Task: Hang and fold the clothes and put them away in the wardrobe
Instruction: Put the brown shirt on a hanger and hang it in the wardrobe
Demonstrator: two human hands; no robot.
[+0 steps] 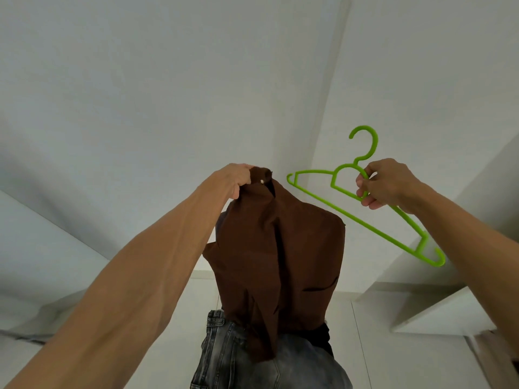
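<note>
My left hand [237,179] is clenched on the top edge of a brown shirt [276,262], near a small pale button, lifting it so the cloth hangs down in loose folds before a white wall [168,80]. My right hand [386,183] grasps a bright green plastic hanger [337,197] just below its hook, with the bar tilted down to the right, beside the shirt and apart from it. Beneath the shirt's lower end lie grey washed jeans [230,357] on a white surface.
</note>
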